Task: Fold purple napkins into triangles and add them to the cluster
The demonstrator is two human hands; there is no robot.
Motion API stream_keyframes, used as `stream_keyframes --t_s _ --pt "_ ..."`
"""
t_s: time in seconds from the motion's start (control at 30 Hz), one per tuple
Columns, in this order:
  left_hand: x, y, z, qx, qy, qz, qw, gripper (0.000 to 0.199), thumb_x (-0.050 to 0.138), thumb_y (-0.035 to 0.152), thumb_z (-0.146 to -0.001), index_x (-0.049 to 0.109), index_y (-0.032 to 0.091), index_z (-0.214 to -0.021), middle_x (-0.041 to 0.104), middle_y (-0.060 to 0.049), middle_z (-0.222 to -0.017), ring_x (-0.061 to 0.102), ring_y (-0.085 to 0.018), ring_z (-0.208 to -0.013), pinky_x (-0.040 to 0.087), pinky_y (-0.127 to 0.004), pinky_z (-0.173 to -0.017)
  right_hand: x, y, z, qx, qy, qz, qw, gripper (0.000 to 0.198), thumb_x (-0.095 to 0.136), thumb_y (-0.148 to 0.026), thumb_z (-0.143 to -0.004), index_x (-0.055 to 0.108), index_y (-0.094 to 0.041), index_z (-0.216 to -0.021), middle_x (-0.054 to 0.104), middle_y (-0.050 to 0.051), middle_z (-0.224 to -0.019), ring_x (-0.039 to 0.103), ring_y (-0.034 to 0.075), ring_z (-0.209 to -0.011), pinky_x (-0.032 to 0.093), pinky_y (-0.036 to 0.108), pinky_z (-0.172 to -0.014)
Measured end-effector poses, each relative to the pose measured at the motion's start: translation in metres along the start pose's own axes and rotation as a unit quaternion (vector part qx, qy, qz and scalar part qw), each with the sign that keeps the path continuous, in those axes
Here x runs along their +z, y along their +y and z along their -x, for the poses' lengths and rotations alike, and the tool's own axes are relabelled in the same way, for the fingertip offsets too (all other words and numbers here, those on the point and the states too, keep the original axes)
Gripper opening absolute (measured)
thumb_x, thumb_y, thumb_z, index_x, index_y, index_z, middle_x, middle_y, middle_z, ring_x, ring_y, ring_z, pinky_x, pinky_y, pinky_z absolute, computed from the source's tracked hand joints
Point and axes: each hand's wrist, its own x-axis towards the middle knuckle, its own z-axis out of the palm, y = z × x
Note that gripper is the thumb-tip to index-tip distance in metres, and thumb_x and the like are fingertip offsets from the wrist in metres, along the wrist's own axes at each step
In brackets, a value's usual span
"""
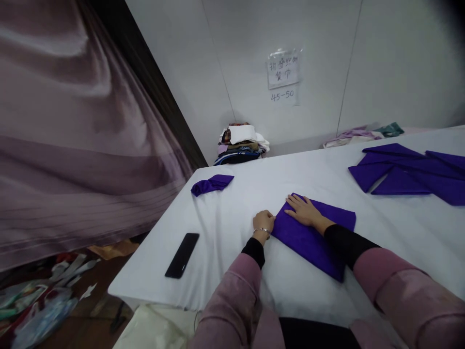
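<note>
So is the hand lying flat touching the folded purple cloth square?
Touching. The head view shows the right hand spread flat on top of the folded purple cloth square on the white table, with no gap showing under the palm.

wall notice [284,69] with blurred handwriting, possibly "45-50" beneath

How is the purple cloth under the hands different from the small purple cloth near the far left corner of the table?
The cloth under the hands lies flat in a neat folded shape; the small cloth is bunched and wrinkled. The flat one looks larger in the picture. The right hand presses on the flat one and the left hand grips its edge; nothing touches the small one. Both are the same purple and lie on the white table.
</note>
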Motion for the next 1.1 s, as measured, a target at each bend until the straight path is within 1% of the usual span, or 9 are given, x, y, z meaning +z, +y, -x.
stream_keyframes --t_s 0.17,0.33,0.53,0.63,0.73,0.8,0.87,1.0,1.1 --pt "-0.007 -0.022 0.023 -0.005 0.008 0.011 1.0 0.011 0.06 0.031 -0.078 0.067 0.023 -0.075 0.071 0.001 -0.087 0.063 -0.017 -0.085 0.047 -0.028 -0.079 0.0 0.0 0.001 0.002 -0.003 0.003 1.0 0.067 0.024 -0.06 -0.088 0.036 -0.019 -0.14 0.029 0.009 -0.148 0.019 0.026 -0.138 0.015 0.05 -0.11" --pt "-0.01 -0.039 0.044 0.0 0.021 0.022 1.0 0.013 0.059 0.033 -0.079 0.066 0.024 -0.072 0.07 0.002 -0.086 0.062 -0.016 -0.085 0.046 -0.026 -0.079 0.002 0.002 0.0 0.002 0.0 -0.003 1.0 0.065 0.026 -0.06 -0.088 0.036 -0.021 -0.14 0.03 0.008 -0.148 0.02 0.026 -0.137 0.014 0.051 -0.11" --pt "-0.017 -0.047 0.048 -0.008 0.005 0.042 0.999 0.008 0.06 0.028 -0.078 0.067 0.024 -0.076 0.071 0.002 -0.086 0.063 -0.014 -0.082 0.046 -0.023 -0.073 0.002 0.003 0.0 0.002 0.003 -0.014 1.0 0.065 0.026 -0.061 -0.088 0.036 -0.023 -0.14 0.031 0.007 -0.148 0.02 0.026 -0.137 0.013 0.05 -0.11" --pt "-0.02 -0.042 0.041 -0.002 -0.001 0.057 0.998 0.017 0.053 0.031 -0.084 0.068 0.024 -0.085 0.071 0.001 -0.088 0.064 -0.014 -0.08 0.048 -0.022 -0.069 0.0 0.002 -0.002 0.004 -0.011 -0.024 1.0 0.066 0.025 -0.061 -0.087 0.034 -0.023 -0.141 0.03 0.007 -0.148 0.018 0.026 -0.138 0.012 0.051 -0.111" --pt "-0.02 -0.031 0.031 0.019 -0.006 0.056 0.998 0.019 0.053 0.034 -0.084 0.069 0.023 -0.087 0.072 0.0 -0.091 0.064 -0.015 -0.082 0.049 -0.024 -0.072 -0.007 0.003 -0.006 0.027 -0.023 -0.067 0.997 0.066 0.023 -0.058 -0.089 0.029 -0.021 -0.143 0.026 0.007 -0.149 0.018 0.024 -0.138 0.016 0.049 -0.111" --pt "-0.017 -0.02 0.023 0.032 -0.006 0.047 0.998 0.019 0.055 0.034 -0.082 0.07 0.023 -0.088 0.071 -0.001 -0.094 0.064 -0.017 -0.087 0.048 -0.026 -0.076 -0.014 0.008 -0.006 0.059 0.003 -0.098 0.993 0.064 0.021 -0.054 -0.091 0.027 -0.019 -0.143 0.025 0.008 -0.15 0.019 0.023 -0.138 0.02 0.046 -0.11" --pt "-0.014 -0.011 0.015 0.04 -0.005 0.034 0.999 0.022 0.056 0.034 -0.082 0.069 0.022 -0.093 0.071 -0.004 -0.098 0.063 -0.018 -0.091 0.047 -0.027 -0.08 -0.022 0.017 -0.003 0.096 0.044 -0.105 0.989 0.061 0.024 -0.049 -0.091 0.031 -0.016 -0.142 0.028 0.009 -0.148 0.022 0.023 -0.137 0.024 0.043 -0.11" --pt "-0.007 0.006 0.001 0.045 -0.005 0.015 0.999 0.025 0.057 0.034 -0.08 0.067 0.021 -0.099 0.069 -0.006 -0.105 0.062 -0.02 -0.1 0.045 -0.028 -0.085 -0.03 0.048 0.021 0.142 0.075 -0.076 0.984 0.058 0.033 -0.044 -0.089 0.043 -0.009 -0.134 0.042 0.014 -0.14 0.033 0.026 -0.132 0.028 0.039 -0.109" --pt "-0.003 0.014 -0.007 0.038 -0.017 0.008 0.999 0.026 0.06 0.035 -0.077 0.067 0.021 -0.098 0.069 -0.007 -0.105 0.061 -0.021 -0.1 0.046 -0.029 -0.083 -0.028 0.071 0.048 0.164 0.088 -0.044 0.981 0.053 0.038 -0.043 -0.086 0.048 -0.014 -0.131 0.047 0.011 -0.137 0.036 0.027 -0.13 0.032 0.042 -0.106"
